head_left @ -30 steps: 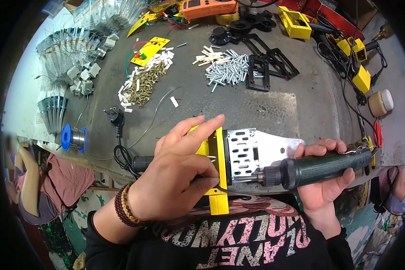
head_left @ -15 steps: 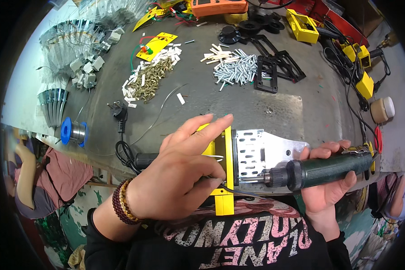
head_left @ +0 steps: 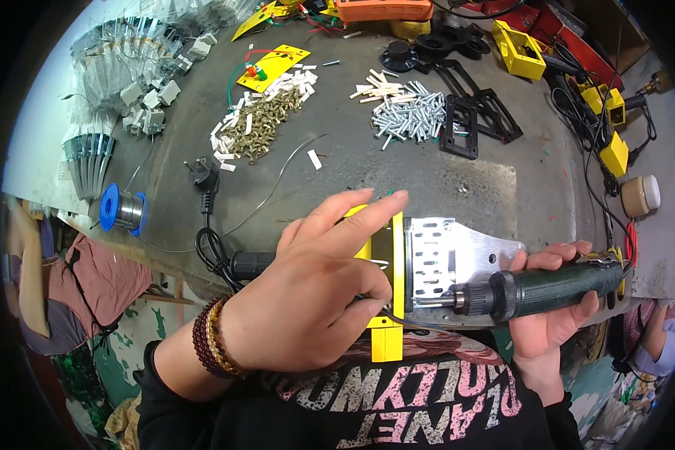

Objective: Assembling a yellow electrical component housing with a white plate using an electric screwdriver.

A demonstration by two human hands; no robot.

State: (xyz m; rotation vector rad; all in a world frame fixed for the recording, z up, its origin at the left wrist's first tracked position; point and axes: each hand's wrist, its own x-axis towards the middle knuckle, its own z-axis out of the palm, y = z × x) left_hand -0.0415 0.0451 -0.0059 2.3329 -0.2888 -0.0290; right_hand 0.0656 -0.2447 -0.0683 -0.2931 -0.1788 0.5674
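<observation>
the left hand (head_left: 315, 300) pinches finger to thumb at the yellow housing (head_left: 398, 262) by the table's (head_left: 420, 176) edge (what they grip, i cannot tell). the right hand (head_left: 536, 326) clasps the driver (head_left: 562, 291), bit toward the housing.

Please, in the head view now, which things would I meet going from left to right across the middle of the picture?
Blue spool → black plug → left hand → metal plate → right hand → jar.
</observation>
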